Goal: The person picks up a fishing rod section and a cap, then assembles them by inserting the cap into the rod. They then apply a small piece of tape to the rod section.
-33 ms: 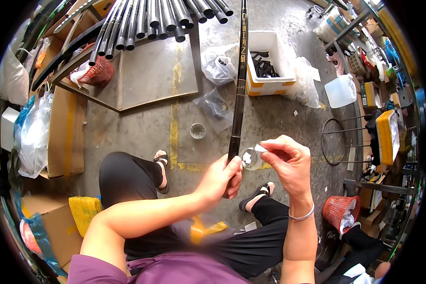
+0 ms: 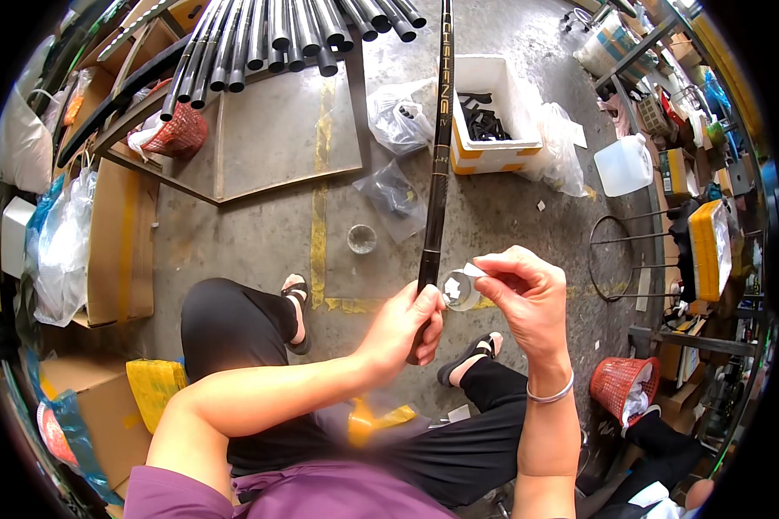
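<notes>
My left hand (image 2: 409, 323) is wrapped around the lower end of a black fishing rod (image 2: 436, 199) with gold lettering. The rod rises nearly upright and leaves the picture at the top edge. To the right of the rod, my right hand (image 2: 530, 298) pinches a small white piece (image 2: 473, 271), thin like paper or cloth, between thumb and forefinger. Between my hands, on the floor beyond them, is a clear round cup (image 2: 464, 300) with several white scraps in it. My left fingers partly hide the rod's bottom end.
Several black tubes (image 2: 277, 39) jut over a metal frame (image 2: 290, 177) at the far left. Past the rod stand a white foam box (image 2: 515, 154) of black parts and plastic bags (image 2: 398, 117). A wire-legged stool (image 2: 610, 259) and red basket (image 2: 614, 381) are at right; cartons (image 2: 121, 242) line the left.
</notes>
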Motion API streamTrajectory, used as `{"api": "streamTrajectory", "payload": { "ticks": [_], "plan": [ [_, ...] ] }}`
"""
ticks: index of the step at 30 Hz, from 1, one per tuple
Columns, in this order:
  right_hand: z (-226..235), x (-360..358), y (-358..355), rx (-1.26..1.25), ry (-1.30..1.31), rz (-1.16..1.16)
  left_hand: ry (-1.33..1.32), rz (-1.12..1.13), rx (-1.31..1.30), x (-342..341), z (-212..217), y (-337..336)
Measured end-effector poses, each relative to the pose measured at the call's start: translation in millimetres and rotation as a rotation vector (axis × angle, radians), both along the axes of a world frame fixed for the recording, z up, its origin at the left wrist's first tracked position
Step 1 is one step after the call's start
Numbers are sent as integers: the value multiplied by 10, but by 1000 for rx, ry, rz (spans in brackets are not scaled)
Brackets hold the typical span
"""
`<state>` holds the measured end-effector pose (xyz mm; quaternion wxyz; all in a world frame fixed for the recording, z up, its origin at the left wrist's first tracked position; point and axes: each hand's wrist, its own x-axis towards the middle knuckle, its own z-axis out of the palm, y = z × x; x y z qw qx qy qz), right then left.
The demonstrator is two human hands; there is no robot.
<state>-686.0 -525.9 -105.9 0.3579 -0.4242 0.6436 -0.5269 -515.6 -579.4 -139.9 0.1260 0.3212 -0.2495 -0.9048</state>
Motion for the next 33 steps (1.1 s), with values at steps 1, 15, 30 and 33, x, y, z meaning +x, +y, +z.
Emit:
{"api": "streamTrajectory", "payload": {
  "ticks": [1,15,30,33],
  "plan": [
    [-16,4,-30,-5,14,6,22,11,14,5,9,-1],
    [-176,87,-280,-30,18,30,134,-16,131,147,-15,-104],
    [-246,153,-337,-88,-46,29,204,-43,227,185,-26,-121],
    [-274,137,-331,-80,-55,34,204,-51,234,180,-33,-126]
  ]
}}
